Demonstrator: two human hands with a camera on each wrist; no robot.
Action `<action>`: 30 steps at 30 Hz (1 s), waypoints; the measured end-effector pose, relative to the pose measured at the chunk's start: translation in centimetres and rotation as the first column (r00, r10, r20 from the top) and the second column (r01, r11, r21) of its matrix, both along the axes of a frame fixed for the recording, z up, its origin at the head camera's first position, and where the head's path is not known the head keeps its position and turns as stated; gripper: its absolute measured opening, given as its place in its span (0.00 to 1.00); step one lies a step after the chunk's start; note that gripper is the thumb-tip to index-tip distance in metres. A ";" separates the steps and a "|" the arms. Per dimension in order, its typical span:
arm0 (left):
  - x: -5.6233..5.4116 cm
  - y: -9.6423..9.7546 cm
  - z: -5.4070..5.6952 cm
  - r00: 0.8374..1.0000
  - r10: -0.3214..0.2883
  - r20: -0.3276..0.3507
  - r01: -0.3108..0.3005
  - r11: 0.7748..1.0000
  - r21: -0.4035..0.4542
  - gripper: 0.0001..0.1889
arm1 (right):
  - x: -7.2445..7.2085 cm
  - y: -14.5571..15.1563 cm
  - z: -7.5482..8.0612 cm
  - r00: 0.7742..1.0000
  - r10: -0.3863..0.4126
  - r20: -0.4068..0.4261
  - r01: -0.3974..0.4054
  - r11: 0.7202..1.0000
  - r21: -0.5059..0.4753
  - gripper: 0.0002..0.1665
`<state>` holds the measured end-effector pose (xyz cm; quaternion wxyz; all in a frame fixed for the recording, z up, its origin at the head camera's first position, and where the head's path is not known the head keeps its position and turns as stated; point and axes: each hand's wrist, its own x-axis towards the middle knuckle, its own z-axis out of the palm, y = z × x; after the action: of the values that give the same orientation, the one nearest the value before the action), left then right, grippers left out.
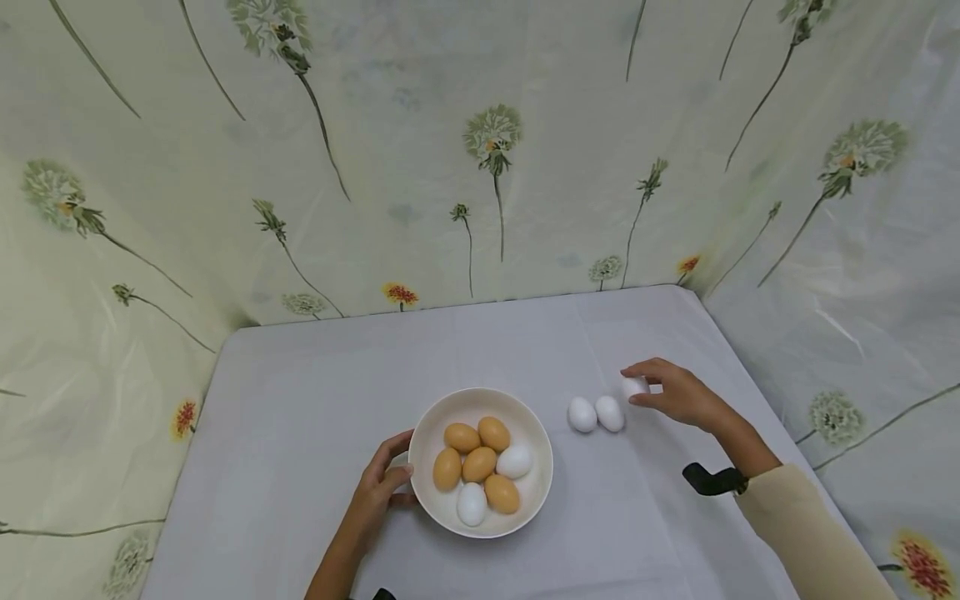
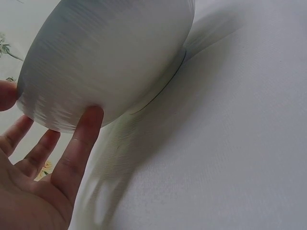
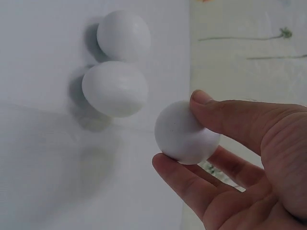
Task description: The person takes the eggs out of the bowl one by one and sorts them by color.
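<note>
At two o'clock from the bowl [image 1: 480, 400], beyond two other eggs [image 1: 610, 414] on the bench [image 1: 300, 417], your right hand [image 1: 675, 396] pinches a white egg [image 3: 180, 132] between thumb and fingers. Expect it to be light, stiff, smooth enough to slip and probably fragile; take hold round its middle with gentle, even pressure. Your right forearm [image 1: 742, 442] lies toward the egg's four o'clock; your left hand [image 1: 373, 492], fingers spread, rests against the bowl's outer wall at nine.
</note>
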<state>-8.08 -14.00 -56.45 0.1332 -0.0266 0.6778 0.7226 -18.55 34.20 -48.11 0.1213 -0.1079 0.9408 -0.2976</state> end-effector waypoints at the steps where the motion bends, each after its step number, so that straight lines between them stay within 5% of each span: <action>1: 0.0 0.0 0.0 1.000 0.001 0.002 -0.001 1.000 -0.002 0.25 | 0.0 0.0 -0.1 1.000 0.001 0.001 -0.001 1.000 0.001 0.30; 30: 0.1 0.1 -0.1 1.000 0.010 -0.001 -0.010 1.000 -0.008 0.25 | 0.2 0.5 -4.1 0.998 -0.025 0.053 0.022 0.998 0.054 0.30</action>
<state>-8.03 -13.86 -56.57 0.1292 -0.0302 0.6806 0.7206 -18.32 34.68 -52.26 0.1458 -0.0855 0.9461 -0.2764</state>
